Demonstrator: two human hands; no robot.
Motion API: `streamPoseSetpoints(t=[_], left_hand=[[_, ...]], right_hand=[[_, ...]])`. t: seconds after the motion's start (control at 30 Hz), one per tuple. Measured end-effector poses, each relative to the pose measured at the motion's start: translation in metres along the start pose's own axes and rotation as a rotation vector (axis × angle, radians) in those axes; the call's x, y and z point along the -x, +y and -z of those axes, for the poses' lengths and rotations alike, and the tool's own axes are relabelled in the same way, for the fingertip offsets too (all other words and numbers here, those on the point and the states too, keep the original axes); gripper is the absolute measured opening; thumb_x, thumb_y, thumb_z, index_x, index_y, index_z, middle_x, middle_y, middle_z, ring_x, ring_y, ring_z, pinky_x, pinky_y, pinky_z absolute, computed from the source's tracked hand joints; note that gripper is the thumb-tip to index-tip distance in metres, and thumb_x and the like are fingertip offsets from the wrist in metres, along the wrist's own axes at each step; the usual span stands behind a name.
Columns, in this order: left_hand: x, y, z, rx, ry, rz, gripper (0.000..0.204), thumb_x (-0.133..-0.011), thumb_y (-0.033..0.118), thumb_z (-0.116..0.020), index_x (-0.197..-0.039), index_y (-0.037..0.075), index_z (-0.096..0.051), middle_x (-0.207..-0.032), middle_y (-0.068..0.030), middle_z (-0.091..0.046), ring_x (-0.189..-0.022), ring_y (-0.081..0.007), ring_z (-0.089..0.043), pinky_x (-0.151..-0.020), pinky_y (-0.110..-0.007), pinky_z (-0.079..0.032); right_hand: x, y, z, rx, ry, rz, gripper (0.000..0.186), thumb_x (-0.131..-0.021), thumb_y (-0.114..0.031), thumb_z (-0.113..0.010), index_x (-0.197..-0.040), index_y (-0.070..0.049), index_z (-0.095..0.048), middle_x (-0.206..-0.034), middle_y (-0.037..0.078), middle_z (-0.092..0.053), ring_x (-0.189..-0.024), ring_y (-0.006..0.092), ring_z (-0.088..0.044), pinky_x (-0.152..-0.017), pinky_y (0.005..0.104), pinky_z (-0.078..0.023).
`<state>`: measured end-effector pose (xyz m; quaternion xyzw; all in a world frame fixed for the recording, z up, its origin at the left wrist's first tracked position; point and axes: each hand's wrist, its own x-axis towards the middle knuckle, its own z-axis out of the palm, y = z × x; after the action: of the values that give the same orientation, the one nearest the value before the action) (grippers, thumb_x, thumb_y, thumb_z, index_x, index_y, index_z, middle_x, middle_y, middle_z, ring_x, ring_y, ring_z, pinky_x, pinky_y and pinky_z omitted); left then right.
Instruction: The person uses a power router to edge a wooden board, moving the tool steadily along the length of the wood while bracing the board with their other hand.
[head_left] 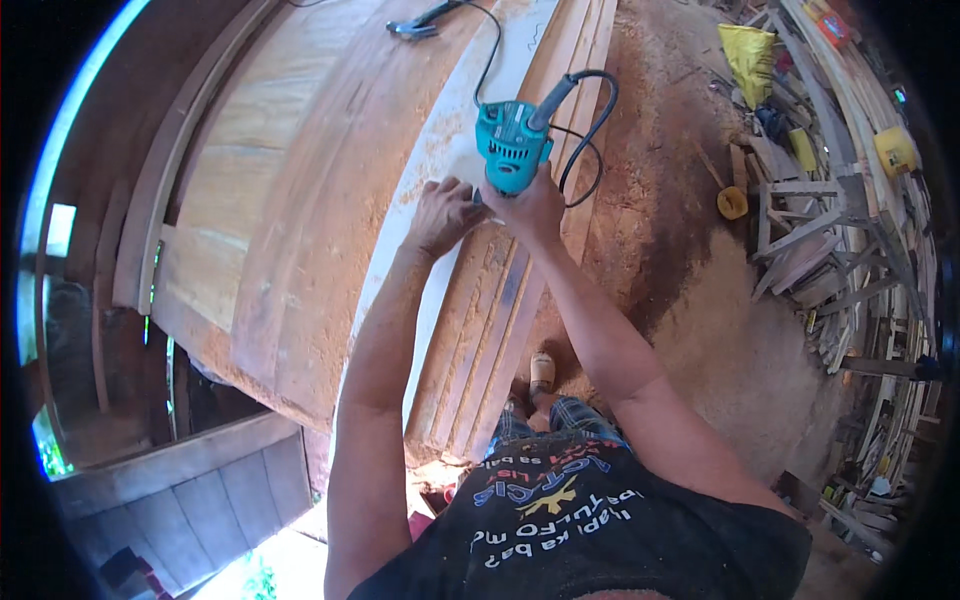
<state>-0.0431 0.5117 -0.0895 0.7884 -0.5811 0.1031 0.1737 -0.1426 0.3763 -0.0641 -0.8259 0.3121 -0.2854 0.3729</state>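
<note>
A teal corded power tool that looks like a router (510, 148) stands on a long pale board (420, 205) strewn with wood shavings. My right hand (530, 208) is closed around the near side of its body. Beside it, my left hand (445, 215) has its fingers bent in, with the thumb and fingertips at a small dark part low on the tool's left side. What these fingertips press on is partly hidden. From the tool's top right a thick grey cord sleeve rises, and its black cord (612, 100) loops down on the right.
Grooved planks (470, 340) run toward me beside the pale board. Wide boards (300, 230) cover the left side. Another corded tool (412, 30) lies at the far end. Scrap wood (810, 230), a yellow sack (747, 60) and a yellow container (732, 203) line the dusty floor at right.
</note>
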Motion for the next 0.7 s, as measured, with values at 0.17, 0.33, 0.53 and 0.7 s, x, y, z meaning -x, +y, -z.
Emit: streamPoseSetpoints(t=[0.17,0.33,0.53,0.7], left_hand=[[-0.012,-0.002,-0.001,-0.036,-0.089,0.044,0.017,-0.085,0.042,-0.061,-0.085,0.03,-0.073,-0.082,0.0027,-0.057,-0.091,-0.0183,-0.054,-0.074,-0.04,-0.041],[-0.018,-0.008,0.004,-0.036,-0.117,0.056,0.02,-0.088,0.044,-0.056,-0.088,0.032,-0.073,-0.082,0.0041,-0.06,-0.092,-0.0181,-0.057,-0.074,-0.04,-0.042],[-0.024,-0.009,-0.001,-0.048,-0.062,0.035,0.024,-0.084,0.044,-0.063,-0.081,0.023,-0.073,-0.08,0.0018,-0.06,-0.087,-0.019,-0.058,-0.07,-0.039,-0.044],[-0.026,-0.009,-0.002,-0.084,-0.086,0.008,0.026,-0.085,0.045,-0.062,-0.081,0.022,-0.073,-0.08,0.0017,-0.06,-0.087,-0.0193,-0.059,-0.071,-0.039,-0.044]], right_hand=[[-0.013,0.011,-0.008,-0.048,0.022,0.006,0.071,-0.064,-0.051,-0.079,-0.106,-0.001,-0.052,-0.09,0.019,-0.068,-0.083,0.0393,-0.067,-0.073,0.0468,-0.053],[-0.023,0.002,-0.005,-0.053,0.018,0.025,0.07,-0.064,-0.052,-0.079,-0.102,0.0,-0.052,-0.09,0.021,-0.067,-0.085,0.0392,-0.067,-0.074,0.0467,-0.053],[-0.029,0.013,-0.009,-0.088,0.059,0.075,0.07,-0.062,-0.053,-0.08,-0.099,-0.001,-0.052,-0.087,0.019,-0.068,-0.083,0.0371,-0.068,-0.073,0.0464,-0.054],[-0.03,0.022,-0.009,-0.075,-0.02,0.037,0.069,-0.066,-0.037,-0.085,-0.113,-0.001,-0.05,-0.102,0.014,-0.068,-0.091,0.0267,-0.069,-0.08,0.0379,-0.055]])
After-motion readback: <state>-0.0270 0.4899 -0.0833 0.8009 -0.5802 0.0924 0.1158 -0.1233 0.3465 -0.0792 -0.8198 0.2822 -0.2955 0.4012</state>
